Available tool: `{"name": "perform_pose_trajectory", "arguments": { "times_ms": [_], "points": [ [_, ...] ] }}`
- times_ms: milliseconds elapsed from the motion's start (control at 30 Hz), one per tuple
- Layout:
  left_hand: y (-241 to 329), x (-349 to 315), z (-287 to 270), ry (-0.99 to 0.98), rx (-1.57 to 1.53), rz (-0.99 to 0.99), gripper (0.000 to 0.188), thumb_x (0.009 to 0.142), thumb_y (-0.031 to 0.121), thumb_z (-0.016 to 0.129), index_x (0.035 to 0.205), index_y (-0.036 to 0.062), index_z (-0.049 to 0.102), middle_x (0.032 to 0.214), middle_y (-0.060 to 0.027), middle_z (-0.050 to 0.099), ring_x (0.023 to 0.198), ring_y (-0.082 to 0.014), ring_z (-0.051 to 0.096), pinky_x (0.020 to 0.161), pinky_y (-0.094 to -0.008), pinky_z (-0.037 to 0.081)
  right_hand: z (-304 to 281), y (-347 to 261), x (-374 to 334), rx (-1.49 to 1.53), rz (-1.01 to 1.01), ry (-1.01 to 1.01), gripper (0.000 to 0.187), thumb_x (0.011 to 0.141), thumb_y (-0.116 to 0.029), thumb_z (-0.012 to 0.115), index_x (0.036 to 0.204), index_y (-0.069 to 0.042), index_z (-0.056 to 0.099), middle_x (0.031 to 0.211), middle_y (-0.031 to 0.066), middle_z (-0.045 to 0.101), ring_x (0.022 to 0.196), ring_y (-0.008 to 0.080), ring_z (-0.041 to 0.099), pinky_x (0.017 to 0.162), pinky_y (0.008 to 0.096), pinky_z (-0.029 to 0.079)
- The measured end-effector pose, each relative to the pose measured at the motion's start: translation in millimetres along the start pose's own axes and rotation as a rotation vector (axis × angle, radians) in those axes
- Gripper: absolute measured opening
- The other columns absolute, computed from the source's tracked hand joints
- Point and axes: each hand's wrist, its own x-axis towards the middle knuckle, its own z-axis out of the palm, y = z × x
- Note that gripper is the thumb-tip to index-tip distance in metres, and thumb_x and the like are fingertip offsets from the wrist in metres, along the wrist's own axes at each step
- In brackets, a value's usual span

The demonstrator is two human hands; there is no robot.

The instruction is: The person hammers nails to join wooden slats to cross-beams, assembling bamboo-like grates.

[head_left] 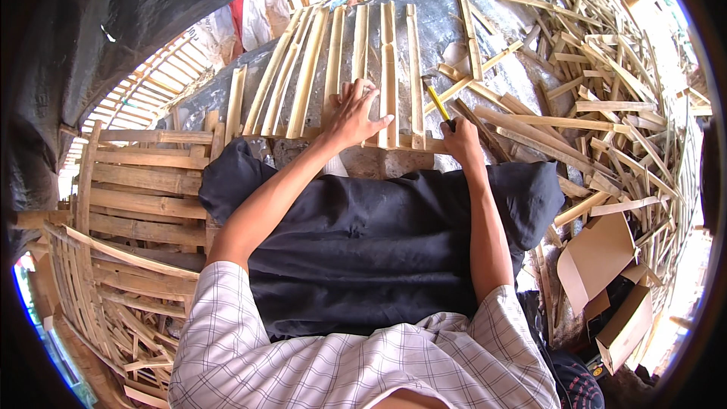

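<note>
Several split bamboo slats (pixel 308 76) lie side by side in a row in front of me, with gaps between them. Their near ends rest along a crosswise bamboo strip (pixel 433 145). My left hand (pixel 350 115) is open over the near ends of the middle slats, its thumb apart from the fingers and close to a slat with a notched surface (pixel 388 68). Just right of the row, my right hand (pixel 460 138) is closed round the dark grip of a hammer (pixel 438 101) with a yellow shaft. The hammer's head points away from me, near the rightmost slat.
Loose bamboo pieces (pixel 598 117) are heaped on the right. An opened cardboard box (pixel 598 261) stands at the lower right. A bamboo slat bench (pixel 144 201) is on the left. Dark cloth (pixel 379 246) covers my lap, and black sheeting (pixel 144 7) hangs at the upper left.
</note>
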Motion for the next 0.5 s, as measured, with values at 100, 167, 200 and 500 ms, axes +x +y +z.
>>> {"name": "perform_pose_trajectory", "arguments": {
  "times_ms": [100,167,200,500],
  "points": [
    [3.5,-0.5,-2.7,-0.027,0.044,-0.027,0.069,0.083,0.053,0.072,0.127,0.0018,0.060,0.126,-0.0067,0.047,0.114,-0.0248,0.048,0.088,-0.0473,0.040,0.3,-0.4,-1.1,0.025,-0.001,0.011,0.034,0.088,-0.021,0.069,0.084,0.011,0.062,0.085,0.0345,0.063,0.088,0.0514,0.061,0.078,0.0545,0.047],
    [0.3,-0.6,1.6,0.026,0.073,0.014,0.071,0.082,0.058,0.071,0.125,0.0021,0.062,0.122,-0.0057,0.046,0.107,-0.0241,0.046,0.082,-0.0449,0.041,-0.7,-0.3,-1.2,0.012,-0.011,0.009,0.033,0.088,-0.021,0.069,0.084,0.011,0.062,0.085,0.0343,0.063,0.089,0.0516,0.061,0.078,0.0546,0.048],
    [-0.9,-0.9,3.2,0.038,0.073,0.020,0.071,0.082,0.058,0.071,0.125,0.0021,0.062,0.121,-0.0059,0.046,0.107,-0.0241,0.046,0.082,-0.0448,0.041,-1.2,0.2,-1.0,0.006,-0.016,0.007,0.033,0.088,-0.021,0.069,0.084,0.011,0.062,0.085,0.0343,0.063,0.089,0.0517,0.061,0.078,0.0546,0.048],
    [-11.8,-1.4,15.5,0.097,0.005,0.070,0.072,0.084,0.057,0.069,0.128,0.0009,0.061,0.121,-0.0085,0.045,0.110,-0.0255,0.048,0.085,-0.0468,0.041,2.2,4.1,0.6,-0.015,-0.058,0.040,0.036,0.088,-0.025,0.067,0.084,0.011,0.063,0.080,0.0332,0.063,0.083,0.0489,0.064,0.073,0.0514,0.048]
  ]
}}
